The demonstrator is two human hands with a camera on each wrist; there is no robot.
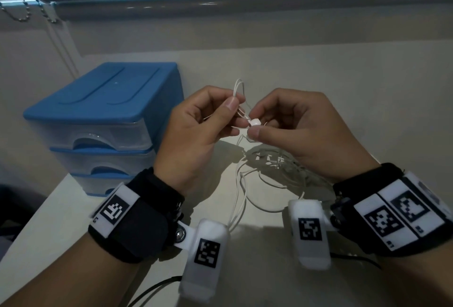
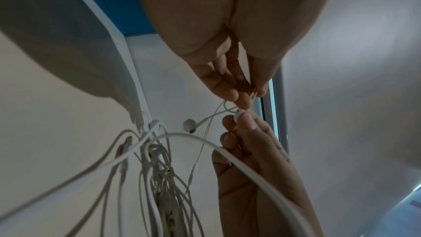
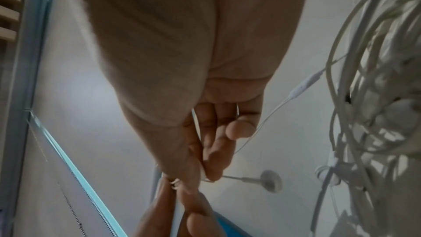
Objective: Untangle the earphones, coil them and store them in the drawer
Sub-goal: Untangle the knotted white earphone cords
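Observation:
White earphones lie partly in a tangled heap (image 1: 272, 167) on the pale table (image 1: 367, 110), with strands rising to both hands. My left hand (image 1: 235, 102) pinches a small bundle of cable loops (image 1: 239, 86) between thumb and forefinger. My right hand (image 1: 254, 123) pinches one earbud (image 1: 255, 122) just beside the left fingertips. In the left wrist view a second earbud (image 2: 190, 125) hangs free below the left hand (image 2: 248, 95). The right wrist view shows the right hand (image 3: 205, 174), that hanging earbud (image 3: 271, 180), the inline remote (image 3: 303, 86) and the tangle (image 3: 376, 114). All three drawers of the blue drawer unit (image 1: 103, 110) are closed.
The drawer unit stands at the table's left, close to my left hand. A roller blind (image 1: 245, 0) with a bead chain (image 1: 22, 0) hangs behind the table. Black wrist-camera leads (image 1: 157, 287) trail near the front edge.

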